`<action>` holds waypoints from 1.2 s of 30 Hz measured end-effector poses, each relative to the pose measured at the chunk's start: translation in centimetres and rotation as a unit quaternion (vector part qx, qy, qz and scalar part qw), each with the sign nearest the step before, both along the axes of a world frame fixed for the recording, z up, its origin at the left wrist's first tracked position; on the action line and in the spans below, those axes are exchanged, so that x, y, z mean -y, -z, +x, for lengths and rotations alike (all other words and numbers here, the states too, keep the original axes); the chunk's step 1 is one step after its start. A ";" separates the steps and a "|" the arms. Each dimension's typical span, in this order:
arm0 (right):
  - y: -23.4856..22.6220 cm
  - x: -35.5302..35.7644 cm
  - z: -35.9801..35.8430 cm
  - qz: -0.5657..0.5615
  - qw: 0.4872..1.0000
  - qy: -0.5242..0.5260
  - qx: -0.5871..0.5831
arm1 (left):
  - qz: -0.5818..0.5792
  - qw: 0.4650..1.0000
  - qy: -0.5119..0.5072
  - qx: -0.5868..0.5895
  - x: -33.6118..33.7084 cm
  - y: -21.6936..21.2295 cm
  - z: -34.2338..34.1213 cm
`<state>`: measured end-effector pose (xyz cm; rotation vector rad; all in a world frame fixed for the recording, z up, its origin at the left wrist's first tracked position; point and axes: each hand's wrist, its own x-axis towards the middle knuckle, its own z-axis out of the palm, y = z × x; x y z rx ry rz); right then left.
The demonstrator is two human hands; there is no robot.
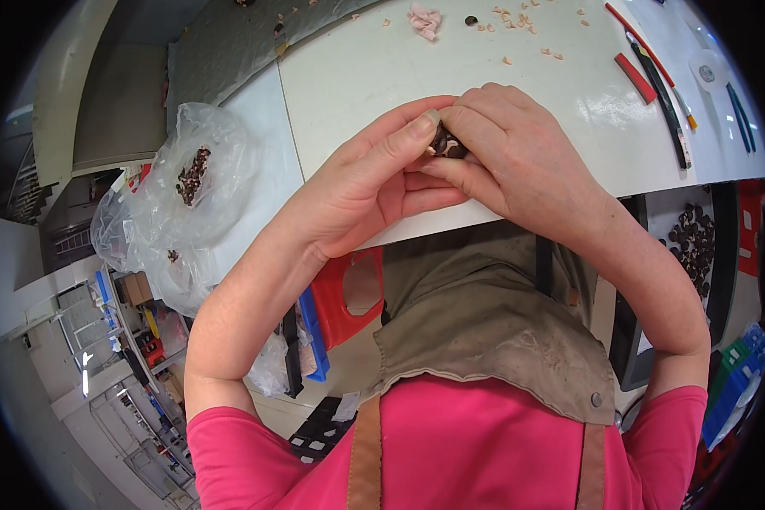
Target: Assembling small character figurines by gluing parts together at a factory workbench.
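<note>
Both hands (450, 161) on dark piece (444, 143), perhaps.

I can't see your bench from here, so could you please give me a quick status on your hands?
Both hands, left and right, pinching one small dark piece. Held above white table edge. Nothing in the way.

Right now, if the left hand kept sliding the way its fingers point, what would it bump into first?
The left hand points right and up, so it would first press into the small dark piece and the right hand, both already touching it. Depth beyond them is unclear.
</note>
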<state>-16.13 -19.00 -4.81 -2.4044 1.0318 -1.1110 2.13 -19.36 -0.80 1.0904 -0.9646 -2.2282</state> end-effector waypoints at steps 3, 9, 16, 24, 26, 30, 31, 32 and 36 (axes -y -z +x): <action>-0.2 0.0 0.0 0.002 1.000 -0.004 -0.004 | -0.001 1.000 -0.001 0.000 -0.1 -0.1 0.1; -0.3 0.0 0.0 0.004 1.000 -0.002 -0.005 | -0.002 1.000 -0.004 -0.001 0.0 0.0 0.1; -0.2 0.0 0.1 -0.003 1.000 -0.002 0.007 | -0.001 1.000 -0.002 0.003 0.0 -0.1 0.1; -0.2 0.0 0.2 -0.002 1.000 0.001 0.002 | 0.001 1.000 0.000 0.004 0.0 -0.2 0.1; -0.1 0.1 0.1 -0.002 1.000 0.001 0.001 | 0.001 1.000 0.000 0.006 0.1 -0.2 0.1; -0.1 0.3 0.1 -0.006 1.000 0.002 0.006 | -0.001 1.000 -0.004 0.005 0.2 -0.3 0.0; -0.1 0.3 0.1 -0.006 1.000 0.003 0.005 | -0.002 1.000 -0.001 0.005 0.2 -0.3 0.0; -0.1 0.2 0.1 -0.006 1.000 0.002 0.005 | -0.002 1.000 -0.001 0.005 0.2 -0.4 0.0; -0.3 -0.1 0.2 -0.005 1.000 0.000 0.005 | -0.006 1.000 0.001 0.001 -0.2 -0.4 0.2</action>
